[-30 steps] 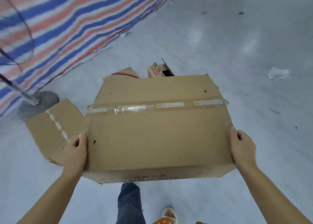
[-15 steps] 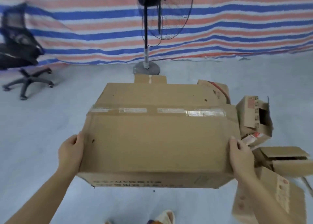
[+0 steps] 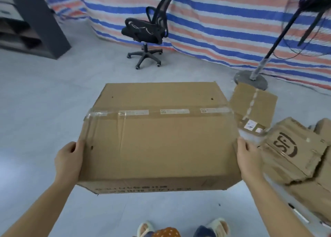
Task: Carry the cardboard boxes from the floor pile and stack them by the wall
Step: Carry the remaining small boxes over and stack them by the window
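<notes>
A person looks down at a large cardboard box (image 3: 159, 138) held in the air in front of them, above a pale grey floor (image 3: 39, 111). The left hand (image 3: 69, 160) grips the box's left edge, thumb lying on the top face and the fingers hidden round the side. The right hand (image 3: 249, 158) grips the right edge in the same way. A strip of clear tape (image 3: 157, 112) with white labels runs across the closed top of the box from side to side. To the right, on the floor, lies a pile of other cardboard boxes (image 3: 300, 158), the nearest one printed with black letters. Just behind them a flattened piece of cardboard (image 3: 254, 107) rests against the round base of a standing fan (image 3: 250, 80). Farther back stands a black office chair (image 3: 148, 30) before a blue, red and white striped tarp (image 3: 223, 21). A dark shelving unit (image 3: 41, 20) stands at the far left. The person's slippered feet (image 3: 213, 227) show at the bottom edge.
</notes>
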`<state>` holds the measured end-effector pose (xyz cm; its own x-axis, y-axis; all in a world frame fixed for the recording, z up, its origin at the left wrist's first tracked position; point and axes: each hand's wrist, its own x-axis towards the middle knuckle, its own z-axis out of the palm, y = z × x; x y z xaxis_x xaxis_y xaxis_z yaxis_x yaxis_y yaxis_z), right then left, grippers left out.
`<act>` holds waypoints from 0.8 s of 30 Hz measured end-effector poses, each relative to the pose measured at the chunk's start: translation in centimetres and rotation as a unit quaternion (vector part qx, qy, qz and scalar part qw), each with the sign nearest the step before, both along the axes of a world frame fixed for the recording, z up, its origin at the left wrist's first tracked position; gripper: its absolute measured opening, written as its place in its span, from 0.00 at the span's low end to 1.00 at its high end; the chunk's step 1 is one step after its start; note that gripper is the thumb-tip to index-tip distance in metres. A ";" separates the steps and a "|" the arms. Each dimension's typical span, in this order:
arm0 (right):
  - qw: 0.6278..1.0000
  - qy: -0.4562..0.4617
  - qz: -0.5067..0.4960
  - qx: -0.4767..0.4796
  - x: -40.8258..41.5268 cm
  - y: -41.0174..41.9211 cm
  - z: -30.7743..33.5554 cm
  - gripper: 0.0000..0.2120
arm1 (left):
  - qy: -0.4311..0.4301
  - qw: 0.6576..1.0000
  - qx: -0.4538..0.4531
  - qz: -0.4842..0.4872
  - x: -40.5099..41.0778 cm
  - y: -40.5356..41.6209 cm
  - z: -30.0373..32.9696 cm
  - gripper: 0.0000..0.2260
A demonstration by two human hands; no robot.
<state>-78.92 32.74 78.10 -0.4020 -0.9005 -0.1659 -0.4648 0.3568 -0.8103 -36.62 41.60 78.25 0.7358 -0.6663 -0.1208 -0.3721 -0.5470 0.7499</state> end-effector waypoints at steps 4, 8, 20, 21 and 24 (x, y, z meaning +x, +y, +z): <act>0.997 0.004 0.083 0.005 10.0 -1.1 0.4 0.25 | -0.016 0.997 0.004 0.079 8.3 4.8 0.7 0.15; 0.988 0.005 0.153 0.010 18.2 -2.6 0.8 0.22 | -0.010 0.989 0.000 0.150 13.7 8.9 0.6 0.15; 0.942 0.011 0.337 0.006 41.2 -11.6 0.6 0.20 | 0.006 0.942 -0.007 0.337 26.5 13.1 -0.7 0.16; 0.936 0.009 0.353 0.006 43.7 -12.5 0.7 0.20 | 0.009 0.935 -0.010 0.355 27.9 13.1 -0.7 0.17; 0.916 -0.008 0.402 0.011 51.2 -15.1 1.2 0.19 | 0.006 0.915 -0.013 0.404 32.1 13.3 -0.6 0.21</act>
<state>-27.71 17.67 79.30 0.3909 -0.9012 -0.1871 -0.5728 -0.0790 -0.8159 -4.55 54.92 77.65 0.9882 0.0906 -0.1234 0.1529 -0.6221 0.7679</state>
